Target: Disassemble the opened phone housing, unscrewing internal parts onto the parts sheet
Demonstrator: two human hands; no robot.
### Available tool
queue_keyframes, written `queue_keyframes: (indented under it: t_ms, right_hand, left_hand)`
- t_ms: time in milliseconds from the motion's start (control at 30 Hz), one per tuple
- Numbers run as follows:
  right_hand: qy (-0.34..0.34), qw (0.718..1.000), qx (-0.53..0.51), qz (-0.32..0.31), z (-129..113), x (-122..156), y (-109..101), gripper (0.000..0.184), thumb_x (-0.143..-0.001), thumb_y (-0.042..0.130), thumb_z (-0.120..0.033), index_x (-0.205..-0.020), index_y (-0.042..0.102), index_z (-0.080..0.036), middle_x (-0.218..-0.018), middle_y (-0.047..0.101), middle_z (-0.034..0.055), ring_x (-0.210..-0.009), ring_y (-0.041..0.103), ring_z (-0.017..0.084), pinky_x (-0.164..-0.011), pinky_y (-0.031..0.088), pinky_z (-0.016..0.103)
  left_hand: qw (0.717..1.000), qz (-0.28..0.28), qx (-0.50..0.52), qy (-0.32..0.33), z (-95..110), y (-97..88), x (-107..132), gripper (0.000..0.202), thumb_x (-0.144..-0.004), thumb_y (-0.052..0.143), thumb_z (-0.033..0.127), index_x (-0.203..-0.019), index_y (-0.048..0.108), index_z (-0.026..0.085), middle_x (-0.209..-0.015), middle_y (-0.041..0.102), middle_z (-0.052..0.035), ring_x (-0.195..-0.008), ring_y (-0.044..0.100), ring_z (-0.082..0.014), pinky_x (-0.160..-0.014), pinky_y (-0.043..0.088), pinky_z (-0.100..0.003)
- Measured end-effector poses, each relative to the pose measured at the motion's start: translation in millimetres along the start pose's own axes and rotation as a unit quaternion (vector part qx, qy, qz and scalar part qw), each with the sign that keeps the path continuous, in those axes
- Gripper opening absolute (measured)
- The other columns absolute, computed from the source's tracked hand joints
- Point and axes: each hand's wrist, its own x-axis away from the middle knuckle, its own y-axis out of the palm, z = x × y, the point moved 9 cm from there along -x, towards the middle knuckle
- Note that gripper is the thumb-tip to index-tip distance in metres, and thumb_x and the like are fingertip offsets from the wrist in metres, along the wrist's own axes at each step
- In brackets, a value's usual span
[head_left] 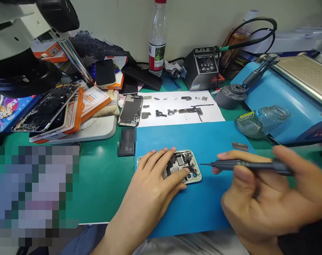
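My left hand (pixel 152 191) lies across an opened phone housing (pixel 180 161) and holds it on the blue mat. Its fingers reach over the far side and inside, and the thumb is at the near edge; the hand covers the left part. Two camera rings show at the housing's right end. Raised over the mat at the right, my right hand (pixel 267 198) is closed round a dark, slim screwdriver (pixel 246 165). The screwdriver points left, its thin tip close to the housing's right edge. Whether the tip touches anything, I cannot tell.
Small phone parts lie on a white sheet (pixel 168 120) behind the blue mat (pixel 211 219). A phone battery (pixel 127 141) and a phone screen (pixel 131 110) are to the left. A glass jar (pixel 259 122) lies tilted at right. A microscope (pixel 22 46) overhangs the left side.
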Motion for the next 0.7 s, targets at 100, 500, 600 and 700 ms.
queue_keyframes:
  t_ms: [100,500,600,700]
  right_hand:
    - [-0.048,0.998,0.021,-0.035,-2.1,0.2,12.0,0.061,-0.096,0.075,-0.007,-0.151,0.065,-0.029,-0.100,0.078,0.0040,-0.083,0.080,0.019,-0.063,0.068,0.028]
    - [0.015,0.996,0.030,-0.079,12.6,8.5,18.7,0.065,-0.100,0.075,-0.012,-0.157,0.060,-0.039,-0.127,0.080,0.0064,-0.081,0.079,0.018,-0.062,0.066,0.034]
    - [-0.055,0.992,0.063,-0.092,-0.7,11.0,20.0,0.073,-0.101,0.074,-0.012,-0.166,0.053,-0.039,-0.144,0.076,0.0056,-0.103,0.081,0.023,-0.079,0.070,0.040]
    - [-0.125,0.985,0.090,-0.083,-14.7,10.7,15.8,0.066,-0.105,0.066,-0.012,-0.167,0.053,-0.029,-0.143,0.076,0.0074,-0.119,0.079,0.029,-0.098,0.066,0.048]
  left_hand:
    - [1.000,0.005,-0.002,0.003,0.3,-0.3,-1.4,0.029,-0.116,0.057,0.034,-0.135,0.078,0.030,-0.161,0.066,-0.0154,-0.147,0.065,-0.0372,-0.116,0.058,-0.068]
    - [1.000,-0.005,0.009,-0.010,-2.4,0.9,-0.5,0.028,-0.116,0.057,0.034,-0.136,0.077,0.030,-0.162,0.064,-0.0134,-0.150,0.061,-0.0352,-0.121,0.054,-0.067]
    - [1.000,-0.007,0.009,-0.011,-2.3,1.2,0.3,0.029,-0.116,0.057,0.034,-0.137,0.076,0.030,-0.163,0.064,-0.0129,-0.151,0.060,-0.0349,-0.121,0.054,-0.066]
    - [1.000,-0.005,0.006,-0.008,-1.3,0.8,0.2,0.028,-0.116,0.057,0.034,-0.136,0.077,0.031,-0.163,0.064,-0.0127,-0.150,0.061,-0.0344,-0.121,0.054,-0.065]
